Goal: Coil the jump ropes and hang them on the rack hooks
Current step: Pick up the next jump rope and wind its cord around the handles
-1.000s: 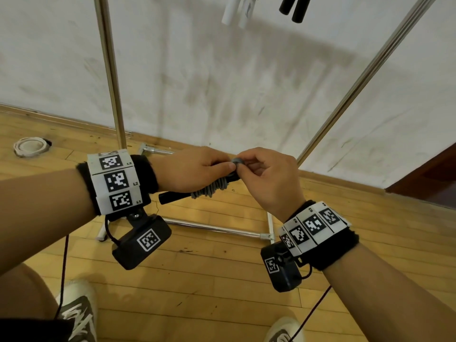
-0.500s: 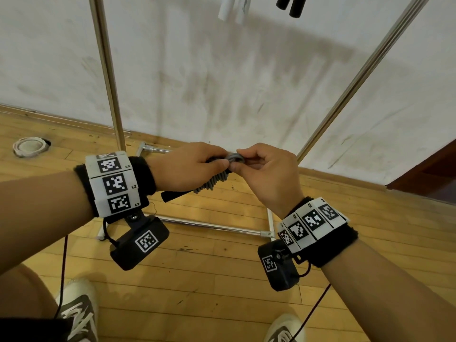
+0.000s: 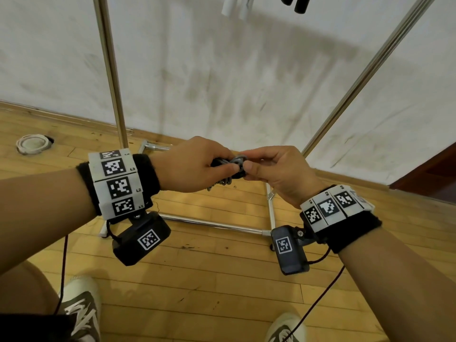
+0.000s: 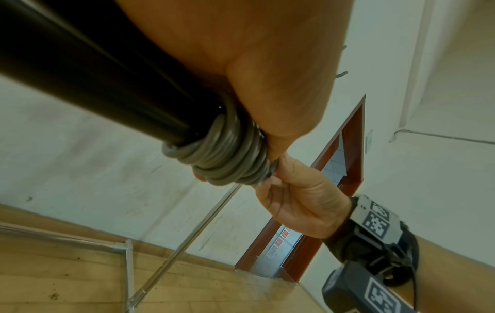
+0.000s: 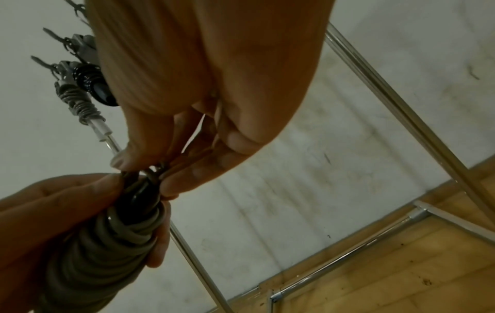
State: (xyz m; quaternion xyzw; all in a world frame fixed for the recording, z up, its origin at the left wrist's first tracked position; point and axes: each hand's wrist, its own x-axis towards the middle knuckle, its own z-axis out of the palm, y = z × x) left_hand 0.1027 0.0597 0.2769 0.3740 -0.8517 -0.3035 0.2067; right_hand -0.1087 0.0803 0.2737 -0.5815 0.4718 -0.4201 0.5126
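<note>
A jump rope with black handles (image 4: 88, 72) has its grey cord (image 4: 227, 156) wound in tight turns round the handles. My left hand (image 3: 197, 166) grips this bundle (image 5: 107, 239) round the wound part. My right hand (image 3: 274, 169) pinches the cord's end loop (image 3: 238, 161) at the top of the bundle, thumb and fingertips (image 5: 139, 156) pressed on it. Both hands meet in front of the metal rack (image 3: 111, 70). Two coiled ropes hang above from the rack hooks: white handles (image 3: 234, 6) and black handles (image 3: 296, 3); these hung ropes (image 5: 83, 84) show in the right wrist view too.
The rack's chrome uprights (image 3: 370, 62) and base bars (image 3: 214, 224) stand on the wooden floor before a scuffed white wall. A white ring (image 3: 32, 143) lies on the floor at far left. A red-brown doorway (image 4: 345, 169) is at the right. My shoes (image 3: 81, 314) are below.
Both hands have risen slightly with the bundle. The bundle has turned so its lower handle end is now hidden behind my left hand, and the right hand works the cord's loop at its top.
</note>
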